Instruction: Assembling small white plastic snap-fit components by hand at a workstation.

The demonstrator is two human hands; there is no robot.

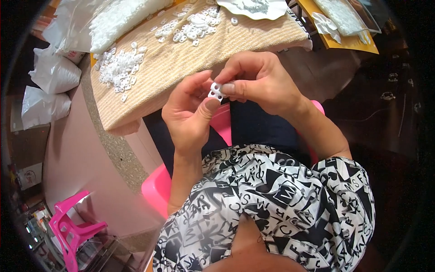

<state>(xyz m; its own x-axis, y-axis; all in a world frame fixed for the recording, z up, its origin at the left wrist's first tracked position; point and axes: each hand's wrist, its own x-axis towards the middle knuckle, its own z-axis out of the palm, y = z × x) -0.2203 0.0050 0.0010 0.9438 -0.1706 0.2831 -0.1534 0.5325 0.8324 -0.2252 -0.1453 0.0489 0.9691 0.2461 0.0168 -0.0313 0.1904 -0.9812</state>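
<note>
Between my two hands, above my lap and just off the table's near edge, is a small white plastic piece with round dark holes. My left hand pinches its lower end between thumb and fingers. From the right, my right hand grips its upper side, thumb pressed against it. Whether it is one piece or two joined cannot be made out. Loose white plastic pieces lie on the cloth in a left pile and a far middle pile.
A striped beige cloth covers the table. Beyond lie a clear bag of white pieces and a white scalloped tray holding small grey bits. White bags stand at left. A pink stool is on the floor, lower left.
</note>
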